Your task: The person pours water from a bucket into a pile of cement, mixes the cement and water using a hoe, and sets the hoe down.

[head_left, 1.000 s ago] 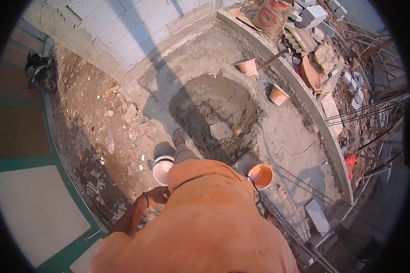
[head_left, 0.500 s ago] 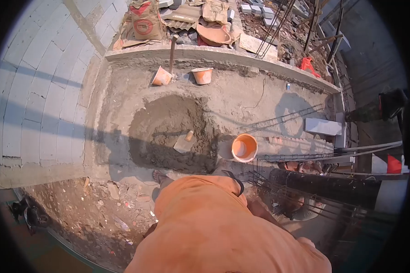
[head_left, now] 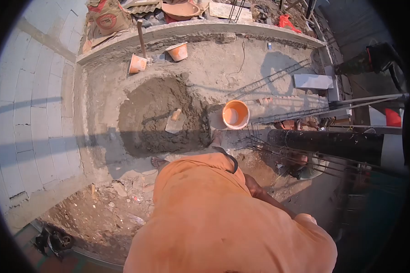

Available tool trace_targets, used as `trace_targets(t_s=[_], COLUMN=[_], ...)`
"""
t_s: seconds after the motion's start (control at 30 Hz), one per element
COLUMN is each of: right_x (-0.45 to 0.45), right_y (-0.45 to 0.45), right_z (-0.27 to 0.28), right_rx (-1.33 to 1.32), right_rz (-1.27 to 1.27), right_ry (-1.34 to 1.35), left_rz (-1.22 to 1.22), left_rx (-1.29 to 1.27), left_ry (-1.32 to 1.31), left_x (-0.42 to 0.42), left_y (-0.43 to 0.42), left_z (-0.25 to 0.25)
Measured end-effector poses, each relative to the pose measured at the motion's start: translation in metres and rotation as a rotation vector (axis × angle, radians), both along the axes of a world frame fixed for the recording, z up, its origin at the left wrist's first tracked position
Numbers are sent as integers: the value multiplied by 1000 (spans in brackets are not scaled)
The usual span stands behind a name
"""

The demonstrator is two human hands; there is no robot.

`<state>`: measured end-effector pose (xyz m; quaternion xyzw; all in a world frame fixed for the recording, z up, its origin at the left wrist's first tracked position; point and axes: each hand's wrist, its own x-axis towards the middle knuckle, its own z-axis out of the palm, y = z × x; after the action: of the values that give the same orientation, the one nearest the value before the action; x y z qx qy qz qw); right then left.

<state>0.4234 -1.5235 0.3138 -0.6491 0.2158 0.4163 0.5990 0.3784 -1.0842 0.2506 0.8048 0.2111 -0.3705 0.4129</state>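
Observation:
A trowel (head_left: pixel 173 126) with a wooden handle lies on a wide patch of wet mortar (head_left: pixel 143 102) in front of my feet. Right of the mortar stands an orange bucket (head_left: pixel 225 119), its open top facing up and some pale stuff at its bottom. My orange shirt (head_left: pixel 209 214) fills the lower middle of the view. Part of my right arm (head_left: pixel 256 189) shows beside the shirt, but the hand is hidden. Neither my left arm nor my left hand can be seen.
Two orange buckets (head_left: pixel 176 52) stand beside an upright wooden handle (head_left: pixel 142 40) at the back. A low concrete edge (head_left: pixel 187 31) runs behind them. Block wall (head_left: pixel 36 109) on the left; pale block (head_left: pixel 313 81), rebar and black pipe (head_left: pixel 325 144) on the right. Rubble ground (head_left: pixel 95 209) lies behind my feet.
The view has shifted, so the mortar, trowel and buckets sit higher and further left. More of my right arm shows beside the shirt. The trowel still lies on the mortar.

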Motion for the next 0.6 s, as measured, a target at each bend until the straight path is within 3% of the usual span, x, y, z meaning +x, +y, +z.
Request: trace_targets(t_s=[0.03,0.13,0.3,0.4,0.5,0.6], right_x=[-13,-19,21,39,51,51], right_y=[-6,-10,-70,-97,-124,-179], right_z=[-24,-26,-80,-114,-136,-159], right_rx=[146,504,361,205,-155,-231], right_rz=[-194,-509,135,33,-8,312], right_ry=[38,308,147,173,209,334], left_rz=[-11,-14,2,12,-16,-112], left_rx=[15,61,152,179,137,29], left_ry=[-10,-29,-108,-269,-532,-849], left_x=[6,15,40,80,146,217], left_y=[1,3,2,-8,-41,-99], left_z=[4,16,46,80,132,183])
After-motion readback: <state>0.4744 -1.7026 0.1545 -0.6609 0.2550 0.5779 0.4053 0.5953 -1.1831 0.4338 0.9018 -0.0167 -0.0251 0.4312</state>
